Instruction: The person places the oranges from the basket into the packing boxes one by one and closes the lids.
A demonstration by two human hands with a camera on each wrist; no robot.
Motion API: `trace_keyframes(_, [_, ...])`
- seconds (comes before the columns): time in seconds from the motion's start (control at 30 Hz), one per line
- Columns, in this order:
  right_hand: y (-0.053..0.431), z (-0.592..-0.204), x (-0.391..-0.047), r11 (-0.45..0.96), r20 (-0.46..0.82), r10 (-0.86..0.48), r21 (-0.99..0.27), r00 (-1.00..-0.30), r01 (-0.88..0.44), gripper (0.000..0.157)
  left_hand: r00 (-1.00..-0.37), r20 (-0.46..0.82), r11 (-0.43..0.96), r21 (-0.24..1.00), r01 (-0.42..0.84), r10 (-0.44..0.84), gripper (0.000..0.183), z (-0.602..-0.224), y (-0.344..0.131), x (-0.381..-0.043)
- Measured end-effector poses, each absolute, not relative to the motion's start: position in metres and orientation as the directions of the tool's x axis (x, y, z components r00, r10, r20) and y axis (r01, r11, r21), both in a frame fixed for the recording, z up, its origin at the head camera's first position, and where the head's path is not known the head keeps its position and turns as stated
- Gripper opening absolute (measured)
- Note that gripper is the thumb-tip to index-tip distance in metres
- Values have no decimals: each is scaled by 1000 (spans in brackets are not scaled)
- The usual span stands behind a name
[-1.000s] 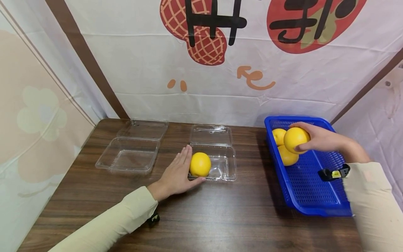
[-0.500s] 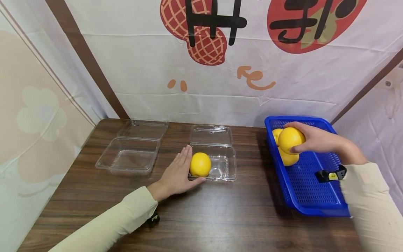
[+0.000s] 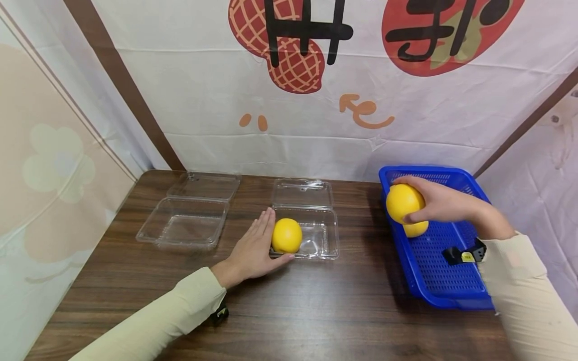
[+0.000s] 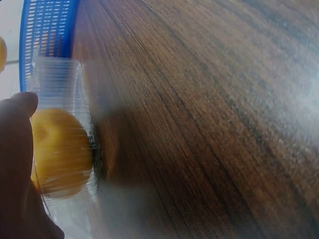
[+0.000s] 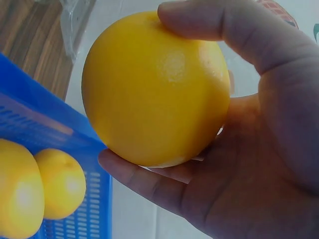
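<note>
My right hand [image 3: 444,201] grips a round yellow orange [image 3: 405,203] above the left side of the blue basket [image 3: 460,302]. The right wrist view shows thumb and fingers around this orange [image 5: 154,89], with two more oranges [image 5: 61,184] lower in the basket. In the head view, one basket orange [image 3: 416,229] peeks out beneath the held one; the other is hidden. My left hand [image 3: 253,253] rests with extended fingers along the left side of a clear hinged plastic box [image 3: 326,243]. One orange [image 3: 287,235] sits in that box's left half.
A second clear plastic box [image 3: 194,230] stands on the left of the brown wooden table [image 3: 316,316], its lid [image 3: 205,186] folded back. The nearer box's lid [image 3: 302,193] also lies open behind it. A printed fabric wall [image 3: 198,110] rises at the table's back edge.
My right hand has moved left with the orange, from over the basket's middle to near its left rim. The left hand, the box and its orange have stayed in place.
</note>
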State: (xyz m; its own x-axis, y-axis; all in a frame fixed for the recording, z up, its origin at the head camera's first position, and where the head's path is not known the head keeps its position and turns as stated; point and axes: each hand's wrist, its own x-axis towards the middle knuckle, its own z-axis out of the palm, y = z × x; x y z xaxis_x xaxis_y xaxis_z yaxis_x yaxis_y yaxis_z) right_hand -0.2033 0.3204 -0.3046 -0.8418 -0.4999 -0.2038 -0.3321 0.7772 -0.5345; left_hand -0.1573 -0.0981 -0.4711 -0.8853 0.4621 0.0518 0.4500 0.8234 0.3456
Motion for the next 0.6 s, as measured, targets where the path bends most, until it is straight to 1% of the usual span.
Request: trace_keyframes(0.6, [288,-308,-198,762,-171,-546,-507,-820,-402,80,-888,49,826,347,444,457,115,-472,-99,-157])
